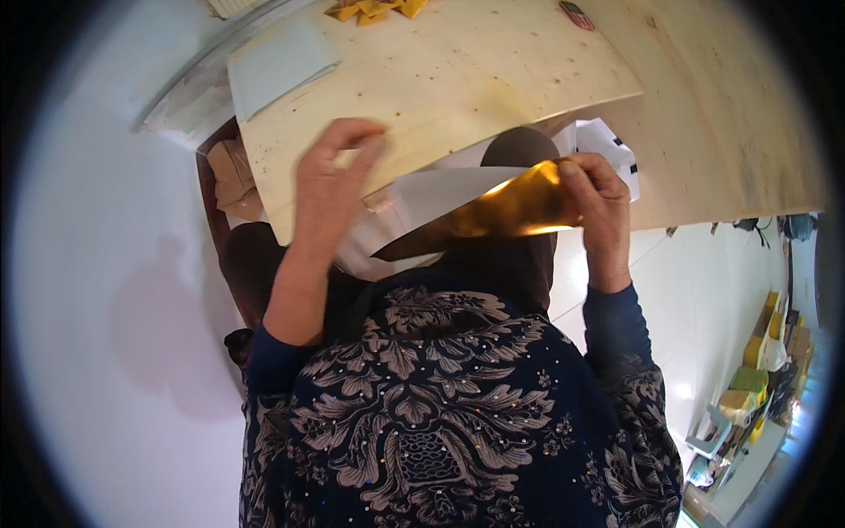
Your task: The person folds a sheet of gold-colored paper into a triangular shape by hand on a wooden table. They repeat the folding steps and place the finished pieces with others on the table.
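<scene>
Pale wooden tabletop [440,79] is seen ahead. By its near edge, gold sheet [515,208] is pinched at R end by R hand [604,195]; grip of L hand [329,181] can't be told (too blurred). Creasing's best avoided w/ light, even tension; smooth, shiny metallic face is shown.

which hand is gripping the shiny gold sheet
The right hand: its thumb and fingers pinch the gold sheet near its right end. The left hand, blurred, is raised apart from it, with nothing visible in its grasp.
</scene>
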The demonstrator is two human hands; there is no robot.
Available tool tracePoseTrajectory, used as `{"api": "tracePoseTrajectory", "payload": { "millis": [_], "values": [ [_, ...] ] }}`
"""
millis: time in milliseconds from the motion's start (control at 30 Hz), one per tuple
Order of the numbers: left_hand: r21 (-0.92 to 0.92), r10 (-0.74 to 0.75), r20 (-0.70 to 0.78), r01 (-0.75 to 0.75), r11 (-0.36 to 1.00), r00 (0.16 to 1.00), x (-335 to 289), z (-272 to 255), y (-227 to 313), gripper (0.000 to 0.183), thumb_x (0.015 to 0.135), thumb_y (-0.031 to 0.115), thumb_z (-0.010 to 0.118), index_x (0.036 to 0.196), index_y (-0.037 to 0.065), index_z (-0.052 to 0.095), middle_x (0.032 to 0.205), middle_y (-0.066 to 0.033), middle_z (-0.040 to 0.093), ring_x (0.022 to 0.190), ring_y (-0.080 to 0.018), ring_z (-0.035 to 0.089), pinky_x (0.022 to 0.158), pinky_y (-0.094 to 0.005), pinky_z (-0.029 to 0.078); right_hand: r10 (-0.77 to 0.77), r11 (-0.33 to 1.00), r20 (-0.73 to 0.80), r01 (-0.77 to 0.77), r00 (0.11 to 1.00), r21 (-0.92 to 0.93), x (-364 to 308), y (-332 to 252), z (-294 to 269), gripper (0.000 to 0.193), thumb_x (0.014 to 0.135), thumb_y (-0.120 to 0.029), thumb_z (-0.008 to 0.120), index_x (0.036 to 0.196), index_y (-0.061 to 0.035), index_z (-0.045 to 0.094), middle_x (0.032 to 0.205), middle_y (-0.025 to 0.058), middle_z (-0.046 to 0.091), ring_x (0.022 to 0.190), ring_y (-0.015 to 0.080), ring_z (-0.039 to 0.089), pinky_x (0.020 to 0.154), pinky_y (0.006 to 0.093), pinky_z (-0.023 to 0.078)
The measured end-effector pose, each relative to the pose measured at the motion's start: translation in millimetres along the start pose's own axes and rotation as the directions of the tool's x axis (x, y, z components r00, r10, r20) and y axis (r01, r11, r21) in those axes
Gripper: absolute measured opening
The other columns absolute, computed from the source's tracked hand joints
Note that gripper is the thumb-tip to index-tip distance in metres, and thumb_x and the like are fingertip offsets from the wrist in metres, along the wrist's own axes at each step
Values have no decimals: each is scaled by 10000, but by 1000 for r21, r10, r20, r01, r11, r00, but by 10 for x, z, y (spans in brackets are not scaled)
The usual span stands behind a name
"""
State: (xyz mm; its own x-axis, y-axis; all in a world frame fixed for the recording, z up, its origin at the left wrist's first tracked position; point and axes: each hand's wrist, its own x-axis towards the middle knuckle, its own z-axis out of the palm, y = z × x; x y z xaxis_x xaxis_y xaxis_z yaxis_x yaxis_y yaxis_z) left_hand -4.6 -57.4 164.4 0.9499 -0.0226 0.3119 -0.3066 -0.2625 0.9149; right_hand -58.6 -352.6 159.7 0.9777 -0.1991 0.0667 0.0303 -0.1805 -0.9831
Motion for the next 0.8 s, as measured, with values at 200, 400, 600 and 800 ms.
{"api": "tracePoseTrajectory", "payload": {
  "millis": [200,400,600,800],
  "values": [
    [-242,-368,239,422,874,899,-131,64,-733,238,912,218,644,1021,7,653,893,-74,644,882,-143,590,882,-285,441,241,970,-376,-208,895,126,-187,950,-580,223,945,-249,645,1035,-48,681,905,40,660,830,110,604,773,214,511],
    [-192,-290,511,436,879,809,-291,681,-782,262,832,190,725,992,-2,647,916,-61,659,837,-117,608,757,-252,482,273,955,-395,-196,877,223,-206,1204,-659,213,949,-249,642,1022,-51,671,889,35,654,822,91,600,771,207,512],
    [-38,-554,489,651,758,674,-215,974,-1048,195,856,211,697,918,31,654,829,-25,648,776,-99,564,787,-244,440,303,953,-434,-256,849,164,-195,1213,-650,201,950,-241,641,1023,-55,664,871,28,654,788,75,603,730,190,518],
    [-115,-751,507,897,426,422,-177,1315,-1342,208,852,221,711,946,43,657,850,-21,649,786,-111,582,768,-241,445,266,958,-447,-183,854,220,-146,1338,-635,182,954,-220,632,1032,-59,665,875,27,661,803,74,613,761,193,532]
  ]
}}
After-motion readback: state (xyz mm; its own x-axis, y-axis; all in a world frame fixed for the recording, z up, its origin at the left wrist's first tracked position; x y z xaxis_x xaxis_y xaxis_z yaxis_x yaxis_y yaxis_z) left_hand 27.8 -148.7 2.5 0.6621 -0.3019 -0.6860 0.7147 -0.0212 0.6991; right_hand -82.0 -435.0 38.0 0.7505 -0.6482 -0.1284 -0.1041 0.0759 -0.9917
